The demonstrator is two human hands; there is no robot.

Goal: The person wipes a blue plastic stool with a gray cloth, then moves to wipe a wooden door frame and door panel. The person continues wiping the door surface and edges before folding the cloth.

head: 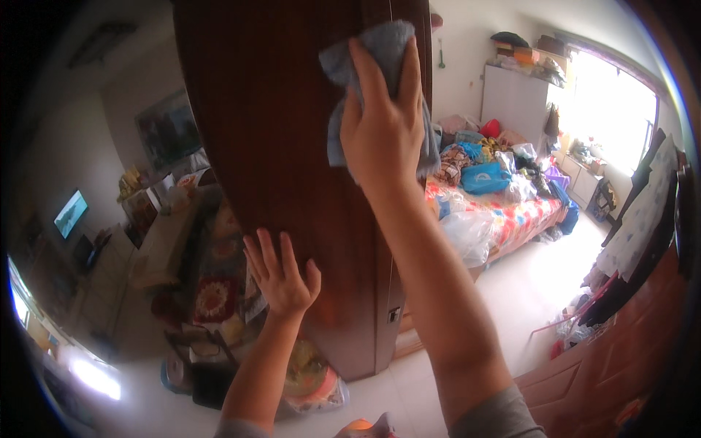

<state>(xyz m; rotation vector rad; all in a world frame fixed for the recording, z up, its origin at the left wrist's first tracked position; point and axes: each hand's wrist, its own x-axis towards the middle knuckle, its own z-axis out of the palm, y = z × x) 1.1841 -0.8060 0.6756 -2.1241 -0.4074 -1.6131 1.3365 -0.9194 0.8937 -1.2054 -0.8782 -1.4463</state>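
Before me stands a dark brown wooden door frame panel (285, 137), reaching down to the tiled floor. High on its right side my right hand (386, 126) presses a grey-blue cloth (339, 60) against the wood; folds of the cloth stick out beyond my fingers on both sides. Lower down and to the left, my left hand (282, 276) is held up with spread fingers at the panel's left edge, holding nothing. Whether its palm touches the wood cannot be seen. A metal strike plate (393, 315) is set in the panel's edge near the bottom.
Right, a bed (526, 222) bears clothes and plastic bags. Clothes (638, 219) hang near a brown panelled door (564, 378). At the panel's foot sits a filled clear bag (317, 383); a chair (202, 350) and a long wooden bench (164, 241) stand left.
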